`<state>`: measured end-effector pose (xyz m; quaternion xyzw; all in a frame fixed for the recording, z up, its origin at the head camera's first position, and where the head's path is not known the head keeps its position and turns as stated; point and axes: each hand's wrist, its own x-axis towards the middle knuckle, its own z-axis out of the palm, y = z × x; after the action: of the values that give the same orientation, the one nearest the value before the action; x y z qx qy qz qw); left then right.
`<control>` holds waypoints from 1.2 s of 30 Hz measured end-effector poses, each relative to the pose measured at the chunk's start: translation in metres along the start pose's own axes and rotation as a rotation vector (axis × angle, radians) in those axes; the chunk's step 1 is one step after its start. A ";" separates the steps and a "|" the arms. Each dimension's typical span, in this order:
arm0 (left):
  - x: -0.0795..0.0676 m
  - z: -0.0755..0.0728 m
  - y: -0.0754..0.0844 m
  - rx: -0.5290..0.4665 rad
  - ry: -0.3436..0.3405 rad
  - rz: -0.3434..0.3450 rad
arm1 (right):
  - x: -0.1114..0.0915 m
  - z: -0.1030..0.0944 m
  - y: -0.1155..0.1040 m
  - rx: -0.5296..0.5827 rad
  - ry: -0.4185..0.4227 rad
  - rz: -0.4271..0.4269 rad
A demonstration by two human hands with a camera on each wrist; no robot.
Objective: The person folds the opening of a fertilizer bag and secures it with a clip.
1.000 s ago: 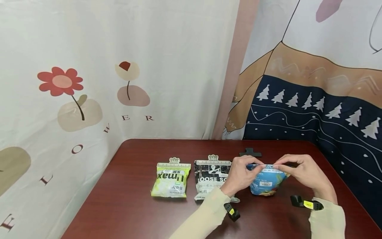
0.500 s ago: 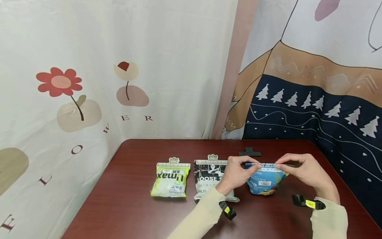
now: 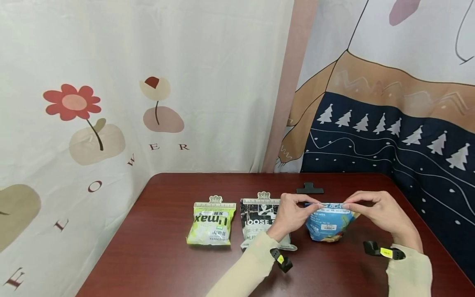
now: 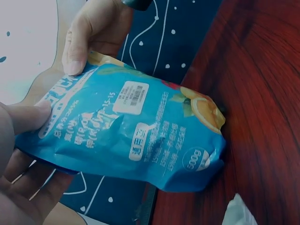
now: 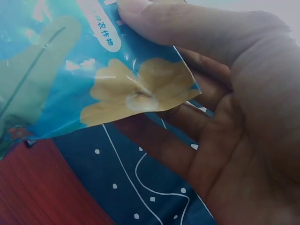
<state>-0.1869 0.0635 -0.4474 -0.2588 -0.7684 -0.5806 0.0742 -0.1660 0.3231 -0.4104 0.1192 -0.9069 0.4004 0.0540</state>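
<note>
Both hands, left (image 3: 293, 214) and right (image 3: 378, 212), remain pinching the blue pouch (image 3: 328, 222) top edge, shifted slightly left; black clip (image 3: 309, 189) behind on the desk (image 3: 156, 255).

The green packet (image 3: 211, 225) reads "Umax", the black packet (image 3: 259, 218) "LOOSE S", the blue pouch (image 4: 136, 136) "500g", and the curtain (image 3: 111, 103) "FLOWER".

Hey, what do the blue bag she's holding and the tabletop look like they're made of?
Blue bag: likely thin glossy plastic film, since it creases and shines where the left hand and right hand pinch its top edge. Table: smooth reddish-brown wood-look surface with visible grain, possibly laminate or veneer.
</note>
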 end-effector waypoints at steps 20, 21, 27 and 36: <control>-0.004 -0.008 -0.007 -0.051 0.016 0.023 | -0.004 -0.011 0.009 -0.013 -0.022 0.115; -0.004 -0.008 -0.007 -0.051 0.019 0.022 | -0.004 -0.011 0.009 -0.010 -0.017 0.108; -0.003 -0.010 -0.007 -0.057 -0.003 0.004 | -0.004 -0.011 0.012 0.003 -0.009 0.081; -0.004 -0.020 -0.012 -0.099 -0.098 0.002 | -0.005 -0.011 0.015 0.006 -0.028 0.095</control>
<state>-0.1930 0.0411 -0.4526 -0.2911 -0.7412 -0.6044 0.0244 -0.1649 0.3419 -0.4146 0.0817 -0.9111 0.4034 0.0221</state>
